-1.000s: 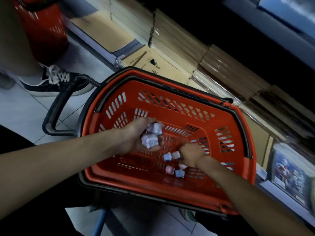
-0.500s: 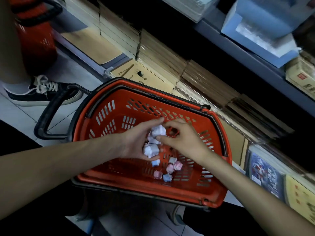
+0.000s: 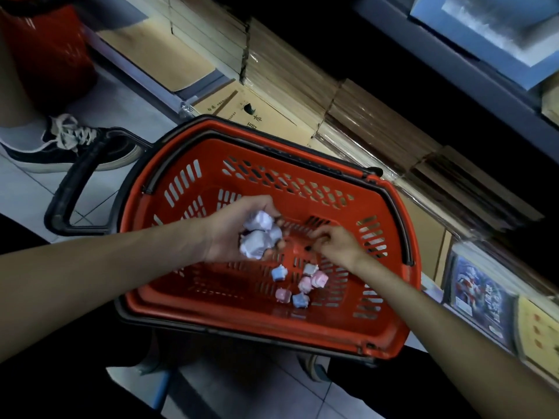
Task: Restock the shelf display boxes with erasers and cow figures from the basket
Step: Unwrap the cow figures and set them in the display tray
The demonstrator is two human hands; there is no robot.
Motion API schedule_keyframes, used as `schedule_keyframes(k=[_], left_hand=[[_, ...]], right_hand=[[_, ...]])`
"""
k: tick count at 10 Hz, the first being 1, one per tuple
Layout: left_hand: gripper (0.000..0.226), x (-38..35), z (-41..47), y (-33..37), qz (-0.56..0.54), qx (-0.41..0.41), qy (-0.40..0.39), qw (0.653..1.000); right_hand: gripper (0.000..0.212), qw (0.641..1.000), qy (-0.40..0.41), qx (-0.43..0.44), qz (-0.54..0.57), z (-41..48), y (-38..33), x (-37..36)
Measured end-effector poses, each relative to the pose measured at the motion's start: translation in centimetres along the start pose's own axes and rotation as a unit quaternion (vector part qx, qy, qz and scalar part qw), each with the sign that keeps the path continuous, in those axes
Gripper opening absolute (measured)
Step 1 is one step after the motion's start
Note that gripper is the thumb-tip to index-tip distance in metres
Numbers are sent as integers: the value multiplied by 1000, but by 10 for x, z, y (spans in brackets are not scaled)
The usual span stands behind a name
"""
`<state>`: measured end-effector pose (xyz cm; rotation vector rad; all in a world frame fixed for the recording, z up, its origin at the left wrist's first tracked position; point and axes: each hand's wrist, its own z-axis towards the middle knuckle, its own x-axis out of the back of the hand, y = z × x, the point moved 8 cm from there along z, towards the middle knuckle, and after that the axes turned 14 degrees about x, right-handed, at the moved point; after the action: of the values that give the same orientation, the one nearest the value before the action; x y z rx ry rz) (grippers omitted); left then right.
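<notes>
Head view: Your left hand (image 3: 239, 234) is cupped palm-up over the basket (image 3: 187, 309), holding a cluster of pale wrapped pieces (image 3: 260, 237). Whether these are erasers or cow figures cannot be told. Your right hand (image 3: 335, 244) reaches down to the basket floor, fingers curled narrow; whether it has a piece pinched cannot be told. Six loose pieces (image 3: 299, 282), pink, blue and white, lie on the floor of the basket just below the right hand, some touching. No display box can be made out with certainty on the shelf (image 3: 453, 65) above.

Handling: Judge the pieces light, small and firm, with slick wrapping. Pinch each across its sides with thumb and forefinger. Keep the left palm level; the pile sits loose and may spill.
</notes>
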<state>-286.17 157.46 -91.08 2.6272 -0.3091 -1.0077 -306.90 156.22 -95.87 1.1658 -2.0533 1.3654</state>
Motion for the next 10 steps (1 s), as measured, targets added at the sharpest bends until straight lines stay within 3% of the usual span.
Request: schedule_keyframes(k=[1, 2, 3, 4, 6, 8, 10], left_hand=[[16, 13, 5, -1, -2, -8, 7, 1000], [18, 18, 4, -2, -34, -5, 3, 999], [20, 35, 12, -4, -41, -8, 49, 998], [23, 41, 15, -4, -50, -9, 86, 995], [22, 52, 20, 2, -40, -20, 124, 991], [30, 16, -6, 17, -55, -24, 125, 990], [37, -20, -35, 39, -28, -90, 145, 985]], right_hand=[[22, 978, -94, 13, -188, 20, 36, -38], [36, 930, -159, 22, -332, 34, 60, -70], [44, 891, -194, 12, -410, 43, 74, -92], [36, 873, -211, 16, -439, 50, 77, -100], [32, 897, -183, 28, -401, 50, 64, -87], [34, 974, -39, 77, -210, 31, -4, -15], [41, 983, 104, 151, 5, -24, -84, 72]])
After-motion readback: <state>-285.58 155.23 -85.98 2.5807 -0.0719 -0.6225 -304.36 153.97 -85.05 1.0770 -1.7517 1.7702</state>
